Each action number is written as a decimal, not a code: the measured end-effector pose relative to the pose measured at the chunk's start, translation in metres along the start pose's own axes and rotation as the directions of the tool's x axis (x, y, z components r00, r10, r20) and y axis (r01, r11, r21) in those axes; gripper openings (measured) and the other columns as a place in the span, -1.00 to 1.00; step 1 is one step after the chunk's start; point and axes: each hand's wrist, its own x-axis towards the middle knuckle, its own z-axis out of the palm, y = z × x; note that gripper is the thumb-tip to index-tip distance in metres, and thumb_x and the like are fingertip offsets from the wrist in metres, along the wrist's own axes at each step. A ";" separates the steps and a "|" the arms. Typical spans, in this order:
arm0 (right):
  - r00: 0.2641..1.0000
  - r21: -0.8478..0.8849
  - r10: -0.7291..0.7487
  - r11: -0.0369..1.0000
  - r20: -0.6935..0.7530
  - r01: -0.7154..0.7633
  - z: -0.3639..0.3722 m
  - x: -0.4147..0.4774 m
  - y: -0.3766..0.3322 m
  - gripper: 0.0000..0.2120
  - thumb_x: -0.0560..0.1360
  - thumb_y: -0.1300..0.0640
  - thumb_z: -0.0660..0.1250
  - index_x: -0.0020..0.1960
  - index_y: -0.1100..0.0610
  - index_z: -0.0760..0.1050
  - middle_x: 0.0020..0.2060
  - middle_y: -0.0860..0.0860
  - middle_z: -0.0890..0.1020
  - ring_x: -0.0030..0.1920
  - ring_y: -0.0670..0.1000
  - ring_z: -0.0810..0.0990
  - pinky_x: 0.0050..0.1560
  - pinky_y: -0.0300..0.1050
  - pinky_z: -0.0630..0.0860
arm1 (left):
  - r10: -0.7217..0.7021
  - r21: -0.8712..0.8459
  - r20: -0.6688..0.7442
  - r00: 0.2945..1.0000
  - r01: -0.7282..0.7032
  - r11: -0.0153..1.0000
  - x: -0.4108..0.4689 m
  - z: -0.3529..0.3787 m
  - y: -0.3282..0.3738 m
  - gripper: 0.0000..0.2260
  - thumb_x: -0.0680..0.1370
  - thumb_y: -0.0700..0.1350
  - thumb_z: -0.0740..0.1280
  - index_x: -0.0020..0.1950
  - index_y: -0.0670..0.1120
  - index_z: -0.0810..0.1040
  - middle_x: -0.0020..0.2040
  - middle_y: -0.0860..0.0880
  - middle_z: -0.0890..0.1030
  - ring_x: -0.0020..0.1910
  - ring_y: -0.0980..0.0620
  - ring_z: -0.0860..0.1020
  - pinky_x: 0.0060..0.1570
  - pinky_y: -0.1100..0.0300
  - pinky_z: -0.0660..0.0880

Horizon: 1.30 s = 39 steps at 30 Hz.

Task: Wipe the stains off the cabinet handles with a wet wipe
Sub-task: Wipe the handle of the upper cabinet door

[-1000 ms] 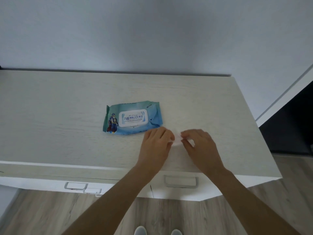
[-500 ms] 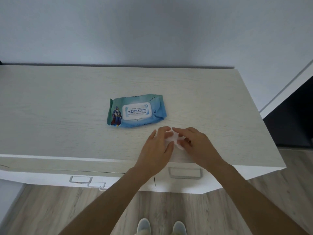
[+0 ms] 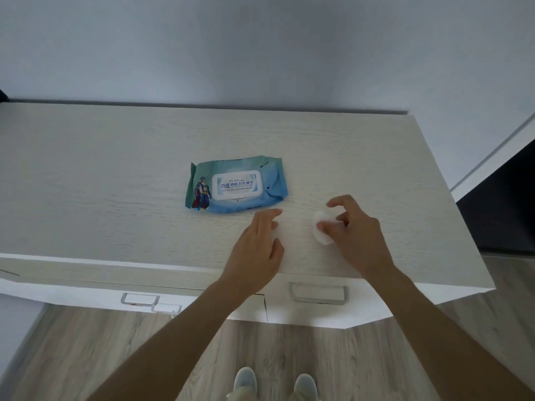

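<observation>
forearms (image 3: 179, 322): bare | shoes (image 3: 245, 382): pale grey-white | trousers (image 3: 246, 397): light beige

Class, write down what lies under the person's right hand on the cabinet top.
A white wet wipe sticks out from under the right hand, which pinches it over the cabinet top. The palm covers the rest of it.

Pack (image 3: 236, 185) is lying on cabinet top (image 3: 86, 183). Left hand (image 3: 254, 250) and right hand (image 3: 356, 235), the latter pinching wet wipe (image 3: 322, 230), are sitting just before it. Handles (image 3: 318, 295) are hanging below.
</observation>
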 end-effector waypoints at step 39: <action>0.934 -0.001 0.094 0.995 -0.344 -0.100 0.046 -0.152 0.014 -0.83 0.52 0.26 0.31 0.06 0.13 0.61 -0.02 0.04 0.55 -0.03 -0.01 0.56 -0.07 -0.52 0.30 | 0.437 0.723 0.079 0.896 -0.353 0.594 -0.103 0.017 -0.045 -0.22 0.46 0.03 0.40 0.52 -0.20 0.08 0.52 -0.21 0.14 0.50 -0.19 0.14 0.42 -0.21 0.11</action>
